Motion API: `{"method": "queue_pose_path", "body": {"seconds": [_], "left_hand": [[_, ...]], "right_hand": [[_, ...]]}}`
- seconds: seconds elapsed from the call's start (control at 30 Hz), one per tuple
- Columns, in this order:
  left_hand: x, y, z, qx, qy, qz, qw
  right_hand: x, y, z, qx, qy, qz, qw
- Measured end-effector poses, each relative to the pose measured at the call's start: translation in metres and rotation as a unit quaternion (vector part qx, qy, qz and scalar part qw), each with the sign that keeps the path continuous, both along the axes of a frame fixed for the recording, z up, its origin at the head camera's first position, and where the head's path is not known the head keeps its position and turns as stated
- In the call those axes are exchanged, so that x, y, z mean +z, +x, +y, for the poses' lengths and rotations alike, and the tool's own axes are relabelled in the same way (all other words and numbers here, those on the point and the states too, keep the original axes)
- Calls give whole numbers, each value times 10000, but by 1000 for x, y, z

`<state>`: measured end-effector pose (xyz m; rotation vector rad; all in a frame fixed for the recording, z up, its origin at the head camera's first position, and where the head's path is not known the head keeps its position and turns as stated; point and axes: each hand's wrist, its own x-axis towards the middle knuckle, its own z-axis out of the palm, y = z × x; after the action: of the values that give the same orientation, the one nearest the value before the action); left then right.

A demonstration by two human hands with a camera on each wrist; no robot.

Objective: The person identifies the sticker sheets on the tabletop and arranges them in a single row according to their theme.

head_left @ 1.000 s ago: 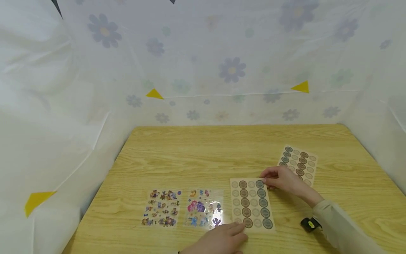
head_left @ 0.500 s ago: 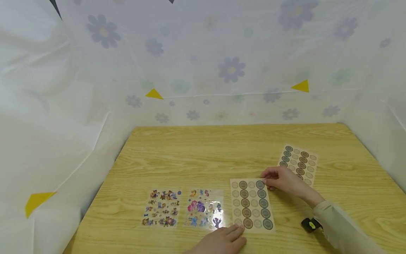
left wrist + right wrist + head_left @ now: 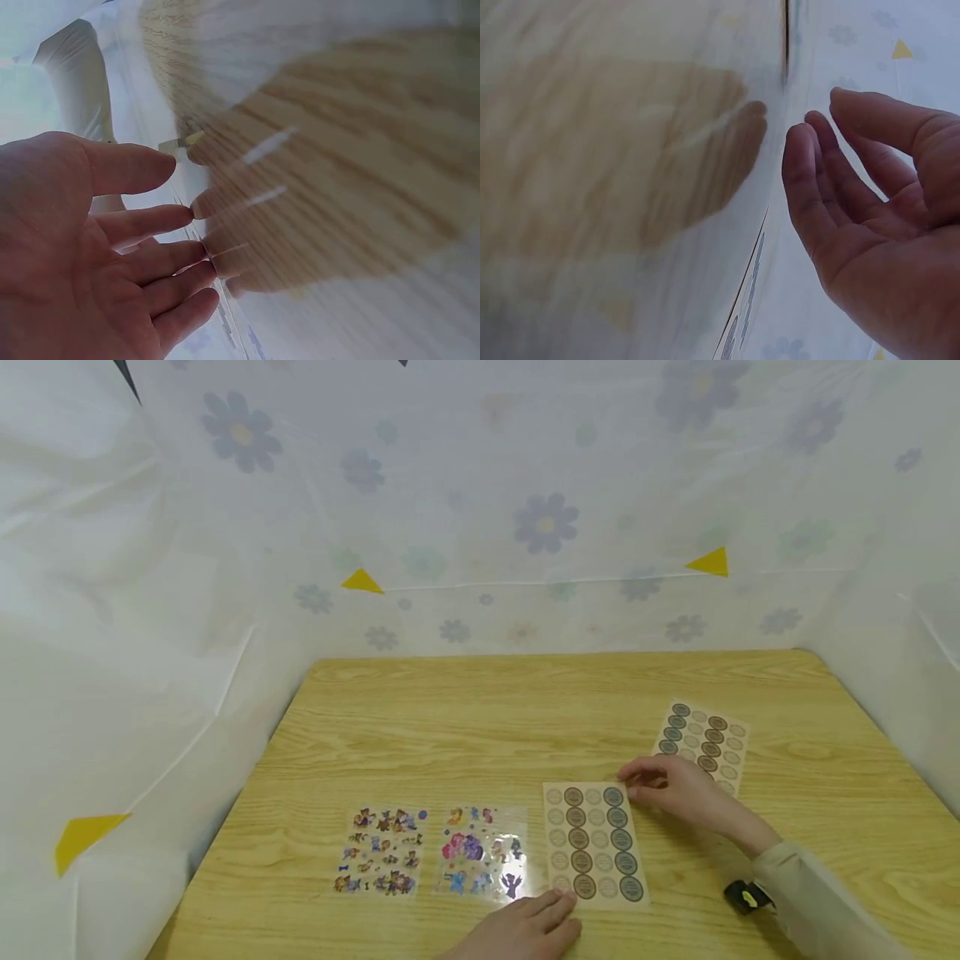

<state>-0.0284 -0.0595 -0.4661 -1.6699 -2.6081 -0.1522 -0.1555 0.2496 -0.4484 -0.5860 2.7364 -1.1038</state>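
Across the wood-grain tabletop (image 3: 450,718), my extended left hand (image 3: 523,930) — right hand (image 3: 681,793) relaxed, gripping nothing — could skew the nearer round-label sticker sheet (image 3: 597,846) by dragging its corner.

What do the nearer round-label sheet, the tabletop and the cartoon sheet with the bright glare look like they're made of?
Nearer round-label sheet: probably matte paper; flat beige, no glare.
Tabletop: wood or wood-look laminate, somewhat shiny; grain shows, and the wrist views catch reflections.
Cartoon sheet: likely clear, glossy plastic film; the tabletop shows through, light glares.
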Motion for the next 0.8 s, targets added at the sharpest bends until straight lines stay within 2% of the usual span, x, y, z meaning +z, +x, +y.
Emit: {"method": "queue_pose_path", "body": {"seconds": [0.3, 0.63, 0.8], "left_hand": [[2, 2, 0, 169, -45, -314, 9994], [1, 3, -1, 203, -7, -275, 9994], [6, 3, -1, 221, -33, -331, 9992]], "right_hand": [[-2, -1, 0, 314, 27, -112, 9994], [-4, 0, 5, 290, -57, -179, 9994], [-3, 2, 5, 146, -89, -106, 9998]]}}
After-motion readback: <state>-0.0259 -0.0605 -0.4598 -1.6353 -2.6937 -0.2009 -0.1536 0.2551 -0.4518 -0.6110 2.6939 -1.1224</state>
